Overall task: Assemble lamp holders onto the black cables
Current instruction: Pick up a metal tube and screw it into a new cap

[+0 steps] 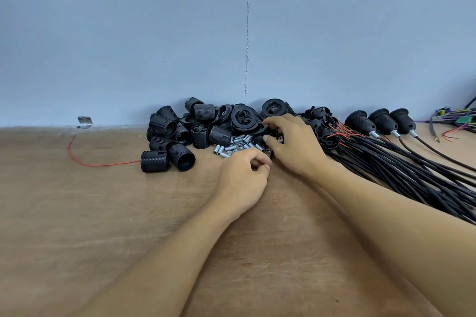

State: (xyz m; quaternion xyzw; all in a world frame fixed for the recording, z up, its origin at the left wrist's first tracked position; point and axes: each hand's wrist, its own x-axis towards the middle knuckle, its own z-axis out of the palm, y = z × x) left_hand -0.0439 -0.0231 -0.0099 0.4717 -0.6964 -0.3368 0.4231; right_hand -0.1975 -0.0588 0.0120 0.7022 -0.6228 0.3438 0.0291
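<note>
Dozens of lamp holder parts [164, 125] piled mid-frame; black cables [399, 170] fanned at right. Shells prob. light, rigid, ribbed: grip by threads. Cables limp, so hold nr the end. Right hand [296, 147] pinches a part in pile. Left hand [242, 180] curled, contents can't tell. No legible writing.

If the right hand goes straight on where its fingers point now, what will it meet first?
Probably the black ring just ahead: the right hand seems to touch it, though depth is unclear.
</note>
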